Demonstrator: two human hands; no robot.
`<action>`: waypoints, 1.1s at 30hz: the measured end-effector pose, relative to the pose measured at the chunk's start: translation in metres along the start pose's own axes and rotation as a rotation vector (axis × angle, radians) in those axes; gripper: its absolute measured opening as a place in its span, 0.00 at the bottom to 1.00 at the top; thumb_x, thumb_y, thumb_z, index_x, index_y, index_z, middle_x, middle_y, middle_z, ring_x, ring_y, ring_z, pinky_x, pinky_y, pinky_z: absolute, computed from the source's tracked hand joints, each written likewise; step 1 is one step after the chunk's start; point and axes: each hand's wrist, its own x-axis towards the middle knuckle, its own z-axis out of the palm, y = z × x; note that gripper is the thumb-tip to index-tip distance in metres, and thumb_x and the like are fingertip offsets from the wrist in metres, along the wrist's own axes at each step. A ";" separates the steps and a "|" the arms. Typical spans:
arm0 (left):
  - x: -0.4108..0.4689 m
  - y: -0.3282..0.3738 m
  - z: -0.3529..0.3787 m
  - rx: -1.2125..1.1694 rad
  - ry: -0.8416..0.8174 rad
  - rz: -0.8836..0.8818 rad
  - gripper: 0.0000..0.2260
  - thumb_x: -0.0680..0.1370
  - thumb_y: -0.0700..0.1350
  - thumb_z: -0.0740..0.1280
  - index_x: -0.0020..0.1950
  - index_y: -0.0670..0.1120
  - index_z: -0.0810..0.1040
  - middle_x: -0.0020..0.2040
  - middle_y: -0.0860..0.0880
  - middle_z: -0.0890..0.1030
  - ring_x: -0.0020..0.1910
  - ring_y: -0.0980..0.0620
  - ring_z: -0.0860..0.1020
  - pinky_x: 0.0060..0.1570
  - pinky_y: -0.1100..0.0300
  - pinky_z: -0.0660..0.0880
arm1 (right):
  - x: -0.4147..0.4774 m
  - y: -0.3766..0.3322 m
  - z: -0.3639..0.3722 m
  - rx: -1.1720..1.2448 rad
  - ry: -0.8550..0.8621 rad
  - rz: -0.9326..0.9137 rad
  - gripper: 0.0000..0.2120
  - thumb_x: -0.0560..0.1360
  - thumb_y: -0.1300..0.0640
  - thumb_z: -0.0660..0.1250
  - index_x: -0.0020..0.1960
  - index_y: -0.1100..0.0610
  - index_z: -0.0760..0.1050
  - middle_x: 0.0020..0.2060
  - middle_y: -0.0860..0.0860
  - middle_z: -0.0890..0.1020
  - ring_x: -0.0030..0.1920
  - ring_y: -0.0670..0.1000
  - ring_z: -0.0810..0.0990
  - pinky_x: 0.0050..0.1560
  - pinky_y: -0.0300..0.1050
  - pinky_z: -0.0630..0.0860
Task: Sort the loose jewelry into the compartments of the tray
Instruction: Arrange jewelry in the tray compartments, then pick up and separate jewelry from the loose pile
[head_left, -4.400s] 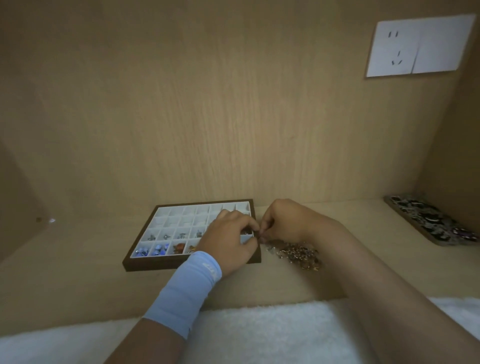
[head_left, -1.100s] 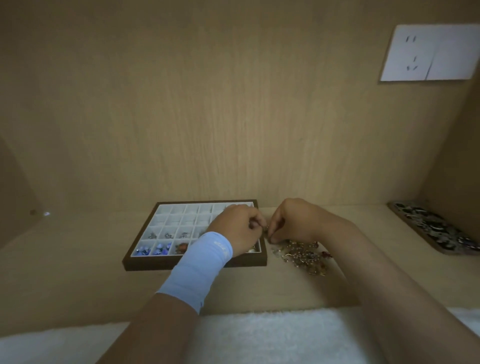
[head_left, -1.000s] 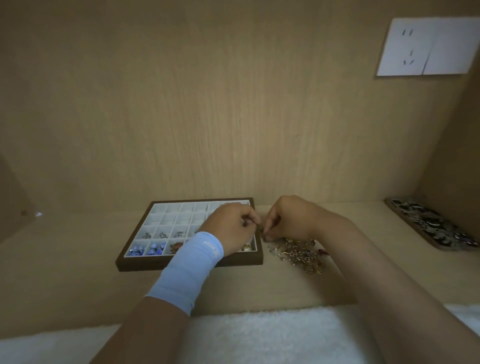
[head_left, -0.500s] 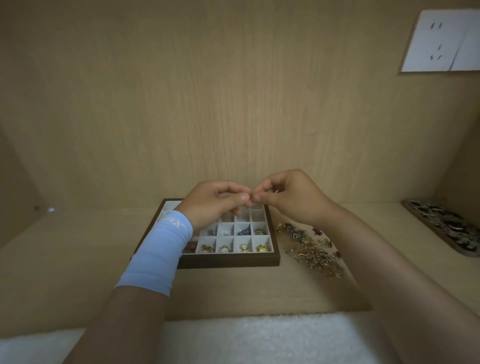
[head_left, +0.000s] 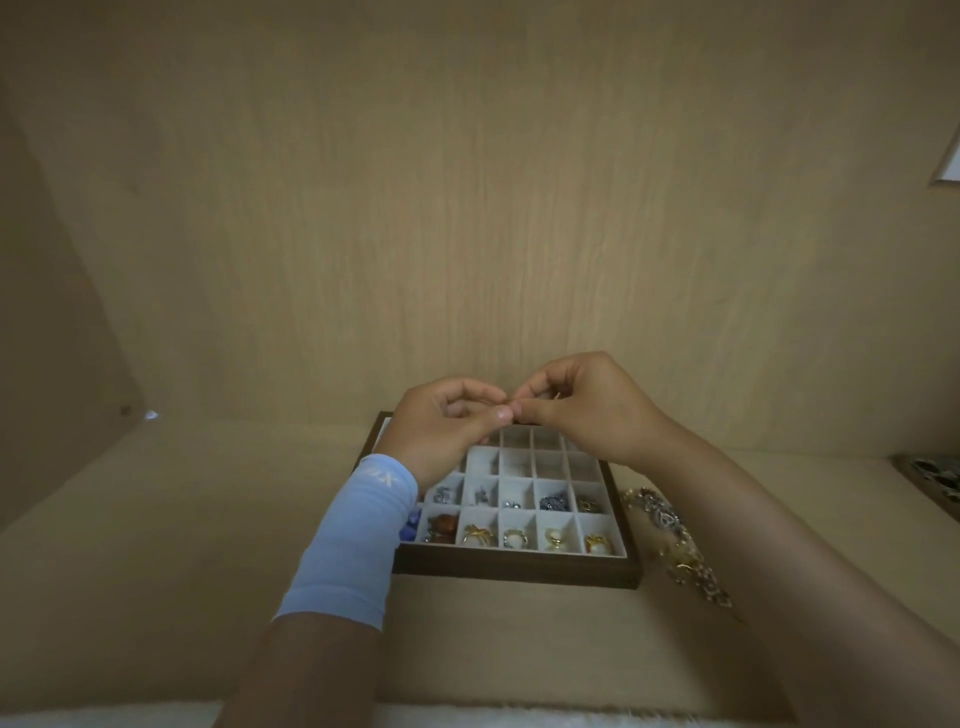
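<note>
A dark wooden tray (head_left: 519, 571) with white compartments lies on the shelf; its two nearest rows hold gold, silver, blue and red pieces. My left hand (head_left: 447, 426) and my right hand (head_left: 582, 410) are raised above the tray's far rows, fingertips meeting. Between thumbs and forefingers they pinch a tiny jewelry piece, too small to make out. A pile of loose jewelry (head_left: 675, 545) lies on the shelf just right of the tray, partly behind my right forearm.
A second tray (head_left: 930, 480) of dark pieces sits at the far right edge. The wooden back wall stands close behind the tray. White fluffy cloth (head_left: 104, 719) runs along the near edge. A wall socket plate (head_left: 948, 166) shows at upper right.
Both hands rose from the tray's right edge near the pile to above its far rows, still pinching together. The view shifted right and closer, uncovering the tray's near rows.
</note>
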 end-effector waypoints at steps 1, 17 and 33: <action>0.002 -0.003 -0.002 0.017 -0.003 0.002 0.05 0.73 0.44 0.75 0.48 0.51 0.84 0.43 0.51 0.86 0.44 0.57 0.84 0.54 0.56 0.78 | 0.002 0.001 0.002 -0.019 -0.010 0.003 0.01 0.73 0.57 0.75 0.43 0.53 0.86 0.36 0.48 0.86 0.33 0.39 0.78 0.38 0.33 0.75; 0.012 -0.021 0.016 0.479 -0.099 0.094 0.07 0.76 0.47 0.70 0.48 0.60 0.80 0.46 0.64 0.80 0.52 0.62 0.75 0.56 0.60 0.72 | -0.001 0.022 -0.030 -0.368 -0.168 0.083 0.03 0.74 0.54 0.75 0.42 0.48 0.85 0.37 0.40 0.84 0.39 0.35 0.80 0.40 0.29 0.71; 0.015 -0.022 0.015 0.630 -0.139 0.185 0.07 0.77 0.47 0.68 0.47 0.60 0.80 0.48 0.61 0.77 0.51 0.59 0.73 0.56 0.58 0.72 | -0.009 0.030 -0.023 -0.701 -0.253 0.208 0.03 0.73 0.49 0.74 0.44 0.47 0.85 0.39 0.41 0.84 0.43 0.42 0.81 0.47 0.45 0.81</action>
